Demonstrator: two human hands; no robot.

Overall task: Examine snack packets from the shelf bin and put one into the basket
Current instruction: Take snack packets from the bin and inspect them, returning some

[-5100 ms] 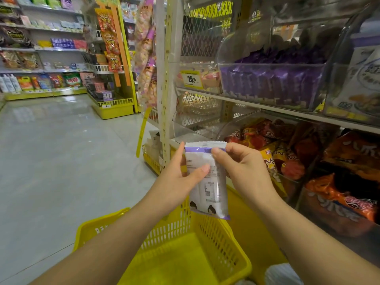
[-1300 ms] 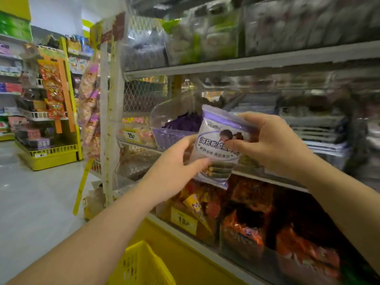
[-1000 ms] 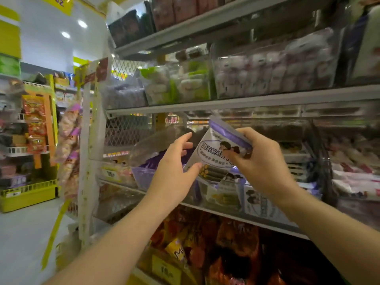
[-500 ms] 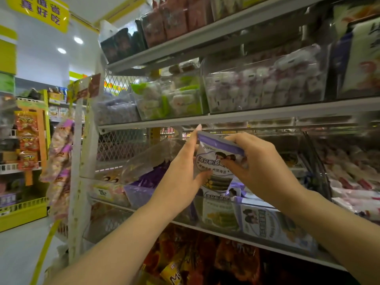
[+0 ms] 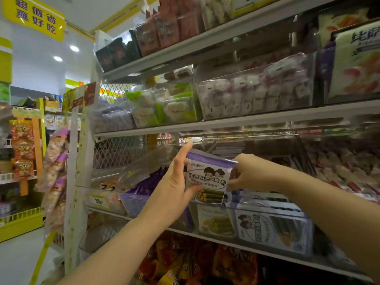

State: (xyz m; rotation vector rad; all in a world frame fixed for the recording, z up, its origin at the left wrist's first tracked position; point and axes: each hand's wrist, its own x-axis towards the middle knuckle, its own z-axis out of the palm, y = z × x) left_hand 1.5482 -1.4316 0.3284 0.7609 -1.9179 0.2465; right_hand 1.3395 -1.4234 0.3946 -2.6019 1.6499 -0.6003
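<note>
Two hands hold one snack packet (image 5: pixel 207 177) up in front of the shelf bin (image 5: pixel 267 209). A moment ago the right hand (image 5: pixel 249 174) lay over the packet's top corner. Now it has slid to the right edge and pinches it there. The left hand (image 5: pixel 174 182) grips the left side, thumb on the front, first finger pointing up. The packet's bottom edge sits just above the bin's rim. Open room lies between its top and the shelf (image 5: pixel 226 123) above.
</note>
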